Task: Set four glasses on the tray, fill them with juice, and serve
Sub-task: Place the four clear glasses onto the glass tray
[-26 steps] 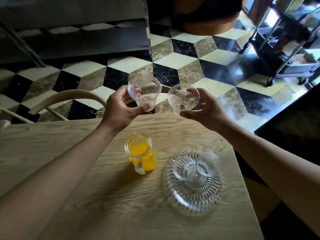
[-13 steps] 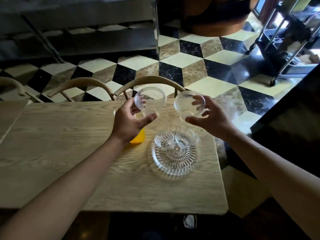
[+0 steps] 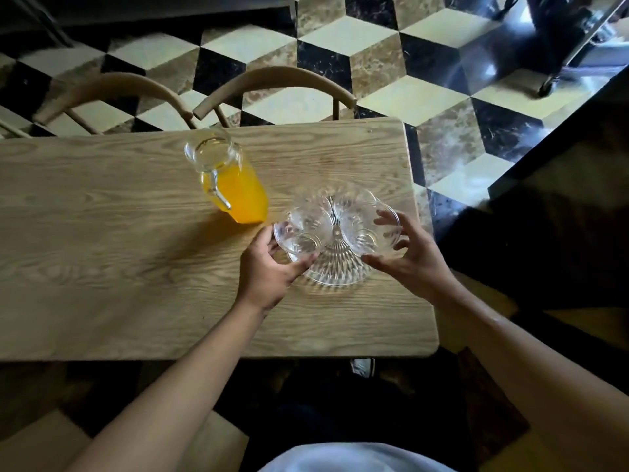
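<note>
A round ribbed glass tray [image 3: 335, 270] lies on the wooden table [image 3: 102, 250] near its right end. My left hand [image 3: 272, 270] holds a clear glass [image 3: 301, 231] over the tray's left side. My right hand [image 3: 408, 257] holds a second clear glass [image 3: 369, 223] over the tray's right side. Both glasses are empty. Two more clear glasses seem to stand at the tray's far side [image 3: 340, 199], hard to make out. A glass jug of orange juice [image 3: 228, 178] stands on the table to the left of the tray.
Two wooden chairs [image 3: 275, 83] stand at the table's far side on a chequered floor. A wheeled metal cart [image 3: 571, 46] is at the far right. A dark counter [image 3: 561, 206] runs close along the table's right end.
Both hands have come down and toward me with the glasses, from above the table's far edge to just over the tray. The camera now looks more steeply down.
</note>
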Tool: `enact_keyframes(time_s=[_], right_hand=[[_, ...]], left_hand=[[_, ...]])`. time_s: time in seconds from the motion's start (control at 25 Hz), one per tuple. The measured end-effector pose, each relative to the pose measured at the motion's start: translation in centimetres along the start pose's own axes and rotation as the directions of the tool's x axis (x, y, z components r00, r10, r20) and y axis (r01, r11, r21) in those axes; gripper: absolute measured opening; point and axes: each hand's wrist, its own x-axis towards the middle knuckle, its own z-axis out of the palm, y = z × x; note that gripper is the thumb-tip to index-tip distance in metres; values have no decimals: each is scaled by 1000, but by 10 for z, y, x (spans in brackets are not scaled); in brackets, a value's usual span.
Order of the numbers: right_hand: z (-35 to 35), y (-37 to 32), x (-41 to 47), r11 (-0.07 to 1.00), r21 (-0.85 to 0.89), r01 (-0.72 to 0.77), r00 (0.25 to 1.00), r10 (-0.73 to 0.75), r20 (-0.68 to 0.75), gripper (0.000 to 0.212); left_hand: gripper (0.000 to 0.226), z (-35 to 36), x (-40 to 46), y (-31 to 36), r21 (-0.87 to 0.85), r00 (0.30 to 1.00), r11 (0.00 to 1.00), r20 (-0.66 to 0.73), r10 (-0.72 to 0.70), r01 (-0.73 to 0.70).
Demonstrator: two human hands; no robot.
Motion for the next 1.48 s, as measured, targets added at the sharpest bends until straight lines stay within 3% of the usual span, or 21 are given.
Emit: enact_keyframes(time_s=[0.6,1.48], right_hand=[[35,54,-20,984,-29,-176,984,174,-41,84],[42,58,-14,978,-26,-207,978,207,-10,84]], left_hand=[[78,31,0,-87,-26,991,991,44,-128,129],[82,44,9,-95,-120,978,972,69,-195,202]])
